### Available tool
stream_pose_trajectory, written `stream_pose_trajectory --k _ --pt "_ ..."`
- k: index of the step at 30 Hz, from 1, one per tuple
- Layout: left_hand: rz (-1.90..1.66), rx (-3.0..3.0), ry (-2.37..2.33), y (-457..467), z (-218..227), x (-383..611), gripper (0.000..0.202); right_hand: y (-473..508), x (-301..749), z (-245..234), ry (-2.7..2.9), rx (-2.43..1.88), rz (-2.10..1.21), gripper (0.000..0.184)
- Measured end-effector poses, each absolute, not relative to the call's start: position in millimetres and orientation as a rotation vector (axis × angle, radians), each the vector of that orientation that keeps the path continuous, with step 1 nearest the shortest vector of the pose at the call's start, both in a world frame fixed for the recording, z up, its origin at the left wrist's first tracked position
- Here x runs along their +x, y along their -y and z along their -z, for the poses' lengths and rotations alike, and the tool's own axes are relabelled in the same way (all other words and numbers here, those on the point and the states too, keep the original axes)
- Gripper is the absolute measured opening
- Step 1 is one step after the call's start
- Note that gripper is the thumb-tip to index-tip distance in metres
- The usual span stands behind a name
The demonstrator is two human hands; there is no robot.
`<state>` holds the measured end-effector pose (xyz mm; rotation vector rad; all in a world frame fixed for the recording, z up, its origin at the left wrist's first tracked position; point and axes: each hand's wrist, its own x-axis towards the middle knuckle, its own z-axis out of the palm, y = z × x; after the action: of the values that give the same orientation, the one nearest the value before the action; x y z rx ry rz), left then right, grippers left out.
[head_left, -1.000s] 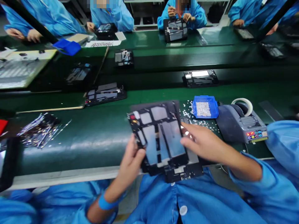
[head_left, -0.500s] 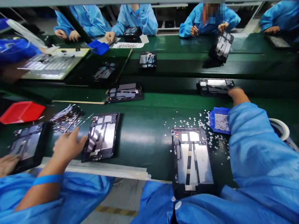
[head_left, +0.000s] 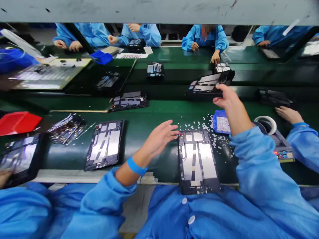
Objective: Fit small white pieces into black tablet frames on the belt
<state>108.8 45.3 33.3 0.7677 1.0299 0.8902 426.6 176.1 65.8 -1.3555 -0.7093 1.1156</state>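
My right hand (head_left: 228, 99) is stretched forward over the far belt and grips a black tablet frame (head_left: 208, 84), lifted and tilted. My left hand (head_left: 159, 137) hovers open, fingers spread, just left of another black tablet frame (head_left: 198, 161) that lies flat on the green table in front of me. A third tablet frame (head_left: 106, 144) lies further left near the table's front edge.
A blue tray (head_left: 220, 122) of small white bits sits beside scattered white bits. A tape dispenser (head_left: 272, 131) stands at right, with another person's hand (head_left: 287, 114) near it. A pile of metal strips (head_left: 66, 128), a red tray (head_left: 17, 122) and more frames lie around. Several people work opposite.
My right hand has picked the frame up off the far belt and raised it. My left hand has left the left-hand frame and swung right toward the centre frame.
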Motion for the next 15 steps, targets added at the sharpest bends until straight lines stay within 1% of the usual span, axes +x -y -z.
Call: stream_pose_trajectory --k 2,3,5,7,9,11,12,14,15 --pt "-0.892 0.677 -0.901 -48 -35 138 0.051 -120 393 -63 0.478 -1.229 -1.229 0.018" --pt "-0.909 0.665 -0.848 -46 -37 148 0.050 -85 377 -59 0.448 -1.159 -1.253 0.022" --pt "-0.979 0.690 -0.806 -35 -39 160 0.046 -10 353 -50 0.501 -1.069 -1.361 0.036" --pt "-1.023 0.749 -0.849 -17 -40 159 0.040 61 347 -39 0.597 -1.044 -1.552 0.048" --pt "-0.948 0.822 -0.925 0 -37 147 0.036 116 359 -28 0.713 -0.976 -1.744 0.057" --pt "-0.783 0.934 -0.968 12 -32 133 0.035 152 380 -16 0.726 -1.029 -1.721 0.073" --pt "-0.699 1.023 -0.984 16 -28 126 0.035 164 390 -10 0.771 -1.109 -1.688 0.077" --pt "-0.567 1.290 -1.046 20 -19 115 0.037 179 405 1 0.925 -1.343 -1.578 0.079" --pt "-0.516 1.446 -1.092 21 -15 111 0.038 182 409 7 1.036 -1.463 -1.514 0.074"
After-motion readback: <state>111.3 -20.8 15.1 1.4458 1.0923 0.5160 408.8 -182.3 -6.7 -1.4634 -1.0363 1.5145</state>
